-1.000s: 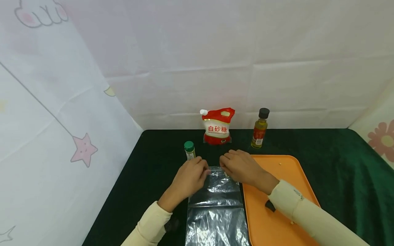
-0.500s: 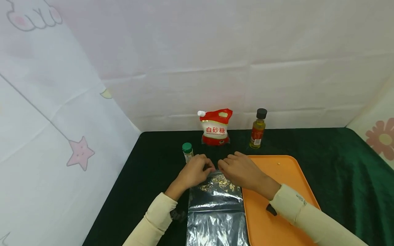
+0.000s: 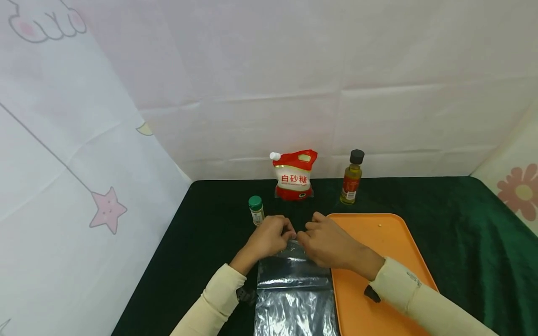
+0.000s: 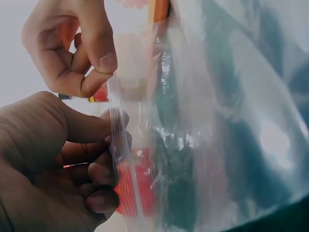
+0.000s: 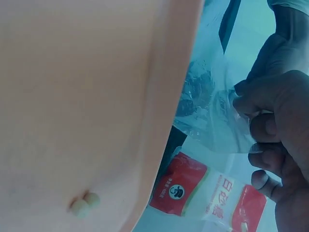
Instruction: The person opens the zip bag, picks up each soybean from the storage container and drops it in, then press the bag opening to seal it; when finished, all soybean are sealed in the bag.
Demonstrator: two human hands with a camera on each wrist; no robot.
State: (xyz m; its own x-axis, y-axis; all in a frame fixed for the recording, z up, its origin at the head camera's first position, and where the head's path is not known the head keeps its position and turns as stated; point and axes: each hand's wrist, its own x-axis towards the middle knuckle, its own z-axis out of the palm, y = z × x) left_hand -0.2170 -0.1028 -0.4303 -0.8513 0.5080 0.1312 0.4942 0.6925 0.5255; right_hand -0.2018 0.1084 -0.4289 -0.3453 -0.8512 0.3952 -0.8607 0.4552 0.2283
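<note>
A clear plastic zip bag (image 3: 294, 303) lies lengthwise in front of me, its zip edge raised between both hands. My left hand (image 3: 269, 238) pinches this edge between thumb and fingers; the left wrist view shows the zip strip (image 4: 123, 145) running through that grip. Close beside it, my right hand (image 3: 332, 242) pinches the same edge, thumb against curled forefinger. In the right wrist view the crinkled bag (image 5: 212, 96) hangs from the fingers (image 5: 256, 101).
An orange tray (image 3: 378, 298) stands right of the bag, with small pale round bits (image 5: 79, 208) in it. Behind the hands stand a green-capped jar (image 3: 256, 210), a red and white sugar pouch (image 3: 294, 177) and a black-capped oil bottle (image 3: 351, 179). White cloth hangs behind the table.
My left hand has moved rightward along the bag's edge, and the gap between the hands has narrowed. The right hand sits slightly lower in view. Both keep hold of the bag.
</note>
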